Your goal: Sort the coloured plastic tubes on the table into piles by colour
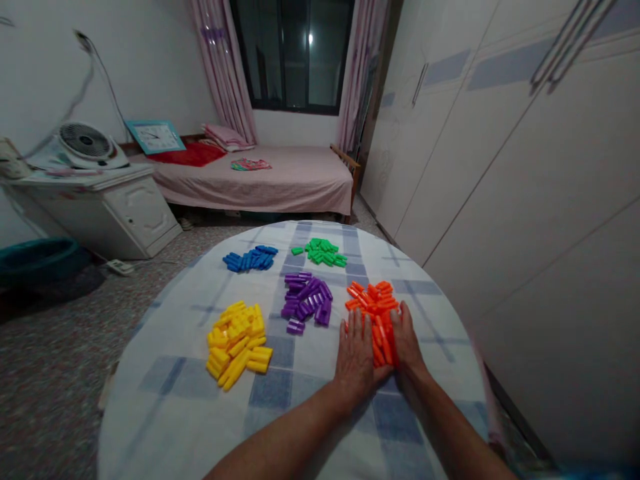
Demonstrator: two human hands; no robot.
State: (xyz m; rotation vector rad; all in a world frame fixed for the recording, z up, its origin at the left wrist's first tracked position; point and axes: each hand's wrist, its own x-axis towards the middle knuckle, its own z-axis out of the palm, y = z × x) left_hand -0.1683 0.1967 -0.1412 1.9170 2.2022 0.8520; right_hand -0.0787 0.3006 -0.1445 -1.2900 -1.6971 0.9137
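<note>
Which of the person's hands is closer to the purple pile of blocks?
Left. The left hand lies flat between the purple pile and the orange pile; the right hand presses the orange pile's right side.

A round table (150, 433) has a cloth (280, 390) all over it. The cloth is white with grey-blue squares. Five piles of little plastic pieces lie on the cloth. The green pile (323, 252) is at 12 o'clock, near the far edge. The blue pile (250, 259) is at 11 o'clock. The purple pile (306, 301) is near the middle. The yellow pile (237, 343) is at 9 o'clock. The orange pile (376, 308) is at 3 o'clock. The piles do not touch each other. The left hand (356, 357) lies flat on the cloth at the orange pile's 8 o'clock side, and the right hand (407, 340) at its 4 o'clock side. Both touch it.
</note>
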